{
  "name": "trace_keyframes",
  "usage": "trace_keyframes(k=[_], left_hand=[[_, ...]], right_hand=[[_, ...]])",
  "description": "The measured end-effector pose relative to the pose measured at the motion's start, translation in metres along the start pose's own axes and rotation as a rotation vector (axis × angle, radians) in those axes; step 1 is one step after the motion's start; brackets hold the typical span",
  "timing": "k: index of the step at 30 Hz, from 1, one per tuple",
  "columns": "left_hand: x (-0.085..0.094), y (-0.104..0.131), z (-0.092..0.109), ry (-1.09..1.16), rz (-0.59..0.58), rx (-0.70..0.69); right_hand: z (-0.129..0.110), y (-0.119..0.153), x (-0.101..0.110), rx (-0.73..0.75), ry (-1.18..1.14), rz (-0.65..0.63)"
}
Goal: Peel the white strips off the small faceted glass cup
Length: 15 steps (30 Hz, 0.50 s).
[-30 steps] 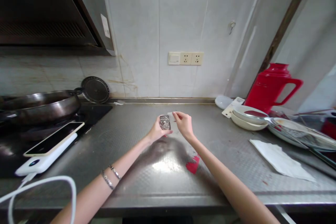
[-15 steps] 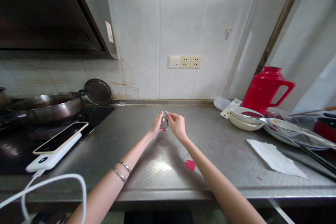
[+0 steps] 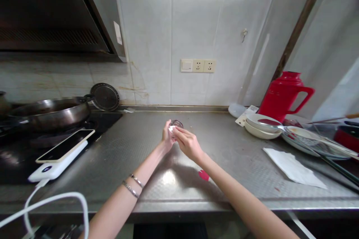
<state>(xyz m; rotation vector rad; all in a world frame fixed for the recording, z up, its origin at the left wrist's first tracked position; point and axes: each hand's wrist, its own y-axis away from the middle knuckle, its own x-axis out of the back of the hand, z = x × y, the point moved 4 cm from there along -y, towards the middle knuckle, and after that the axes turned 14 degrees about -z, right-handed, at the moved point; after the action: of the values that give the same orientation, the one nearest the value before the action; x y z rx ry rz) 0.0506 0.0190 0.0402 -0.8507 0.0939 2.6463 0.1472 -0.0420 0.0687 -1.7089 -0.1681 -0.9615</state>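
Note:
Above the steel counter, at the centre of the head view, my left hand is wrapped round a small clear glass container with a dark rim. My right hand pinches a small white piece, perhaps tissue or paper, against the near side of the glass. The fingers of both hands nearly meet there, and they hide much of the container. A small red patch shows on the counter below my right forearm.
On the left are a pan, a phone and a white power bank with a cable. To the right stand a red thermos, stacked bowls and plates, with a white napkin in front.
The glass container has tilted, so its round rim now shows. My right hand has moved slightly down and over its near side, and the white piece has come into view.

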Motion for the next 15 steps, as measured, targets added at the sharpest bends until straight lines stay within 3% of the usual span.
trace_keyframes(k=[3,8,15], left_hand=[[-0.006,0.007,0.001,0.073,0.026,-0.003],[-0.016,0.015,-0.003,0.168,-0.03,0.09],[-0.017,0.016,-0.009,0.175,-0.117,0.19]], right_hand=[[-0.003,0.005,0.007,0.15,0.071,-0.097],[-0.007,0.007,0.026,0.324,0.189,-0.209],[-0.004,0.015,0.052,0.49,0.247,-0.373]])
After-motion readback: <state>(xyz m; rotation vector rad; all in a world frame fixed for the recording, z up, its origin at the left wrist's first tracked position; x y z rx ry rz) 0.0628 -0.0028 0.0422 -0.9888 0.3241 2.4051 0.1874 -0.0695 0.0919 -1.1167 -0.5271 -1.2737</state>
